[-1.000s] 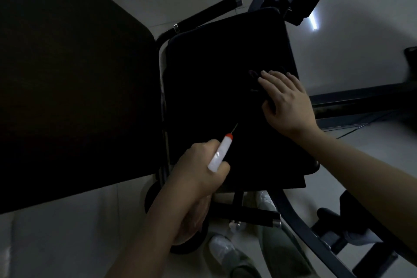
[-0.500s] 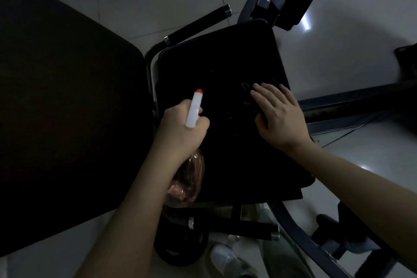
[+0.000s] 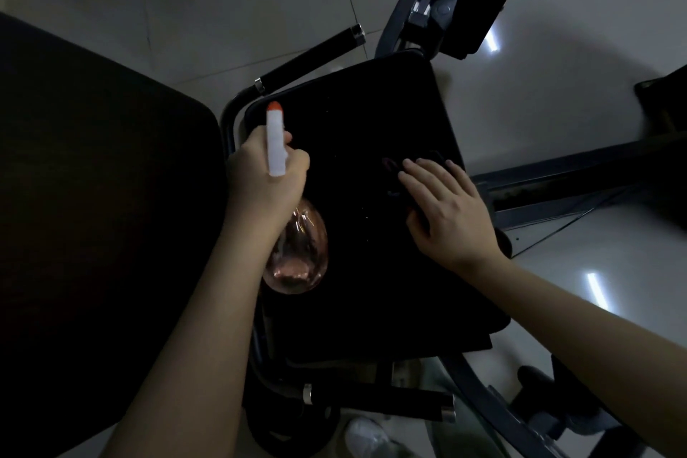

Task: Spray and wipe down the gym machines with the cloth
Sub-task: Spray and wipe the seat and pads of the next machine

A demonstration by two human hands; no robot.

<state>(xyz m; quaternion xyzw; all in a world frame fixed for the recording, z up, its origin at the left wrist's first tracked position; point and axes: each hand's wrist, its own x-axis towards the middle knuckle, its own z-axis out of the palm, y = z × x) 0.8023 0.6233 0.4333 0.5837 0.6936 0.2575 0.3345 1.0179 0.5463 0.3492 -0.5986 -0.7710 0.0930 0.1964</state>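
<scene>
Pale tiled floor all round, dim light, and a black seat pad dead centre.

Far left, a big dark padded panel fills the frame, its rounded edge just beside the seat's frame, so little room there. Left hand is wrapped round the spray bottle, white nozzle with its orange tip pointing up-frame over the pad's left edge, clear pinkish body hanging below the fist. A black handle bar juts past the pad's top corner. Right hand lies flat, fingers together, pressing a dark cloth near the pad's right edge; the cloth is hard to make out against the pad. Open floor beyond on the right.
</scene>
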